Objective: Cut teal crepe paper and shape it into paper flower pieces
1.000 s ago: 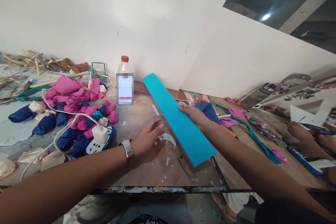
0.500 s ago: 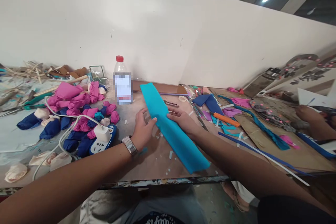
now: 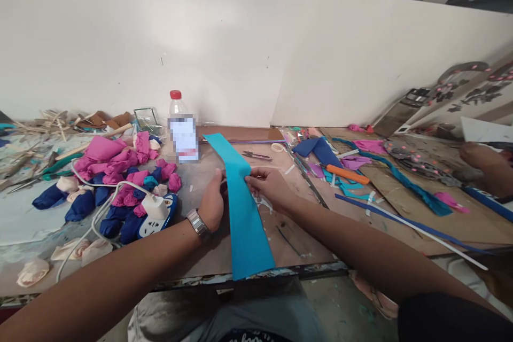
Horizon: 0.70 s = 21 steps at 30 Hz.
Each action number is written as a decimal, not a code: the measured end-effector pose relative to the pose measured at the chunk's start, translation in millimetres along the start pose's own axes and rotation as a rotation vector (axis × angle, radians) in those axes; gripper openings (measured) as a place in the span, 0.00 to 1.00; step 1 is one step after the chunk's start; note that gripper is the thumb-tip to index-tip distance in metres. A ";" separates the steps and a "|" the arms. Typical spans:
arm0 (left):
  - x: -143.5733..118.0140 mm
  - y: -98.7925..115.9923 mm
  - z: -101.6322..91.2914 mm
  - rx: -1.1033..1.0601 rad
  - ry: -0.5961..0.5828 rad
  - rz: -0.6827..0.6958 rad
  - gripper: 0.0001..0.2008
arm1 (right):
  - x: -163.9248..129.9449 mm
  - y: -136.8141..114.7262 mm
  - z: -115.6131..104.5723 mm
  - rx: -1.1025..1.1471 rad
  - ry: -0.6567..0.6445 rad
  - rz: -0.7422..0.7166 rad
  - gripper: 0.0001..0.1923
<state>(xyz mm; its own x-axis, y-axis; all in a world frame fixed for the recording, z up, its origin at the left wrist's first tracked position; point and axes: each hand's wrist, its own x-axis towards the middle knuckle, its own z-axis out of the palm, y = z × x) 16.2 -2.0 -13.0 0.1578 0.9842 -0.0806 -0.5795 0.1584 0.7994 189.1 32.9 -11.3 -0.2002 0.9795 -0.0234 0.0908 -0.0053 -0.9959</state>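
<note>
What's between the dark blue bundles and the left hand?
In the head view, a power strip with a white plug, then brown tabletop before the left hand.

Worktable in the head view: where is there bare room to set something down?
Mostly bare tabletop lies between the power strip and the left hand, with one white scrap. Bare cardboard shows between the twisted teal strip and the flat blue strip. Crowded: the left side, heaped with fabric pieces, and around the orange handle.
</note>
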 end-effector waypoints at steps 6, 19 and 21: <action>-1.1 -4.3 -1.8 0.130 -0.001 -0.020 0.19 | -2.2 6.0 -0.5 0.011 -0.028 0.033 0.19; -4.9 2.3 5.2 0.023 -0.101 -0.151 0.19 | -17.8 -0.4 6.0 -0.032 -0.088 -0.001 0.22; -5.1 4.3 6.1 -0.011 -0.119 -0.183 0.22 | -17.7 -0.7 6.1 -0.068 -0.061 -0.030 0.19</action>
<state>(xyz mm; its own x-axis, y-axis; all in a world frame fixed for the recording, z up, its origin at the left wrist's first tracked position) 17.8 -6.8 -5.5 0.3540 0.9227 -0.1528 -0.5411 0.3353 0.7712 186.6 14.4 -10.7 -0.2626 0.9649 -0.0006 0.1491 0.0400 -0.9880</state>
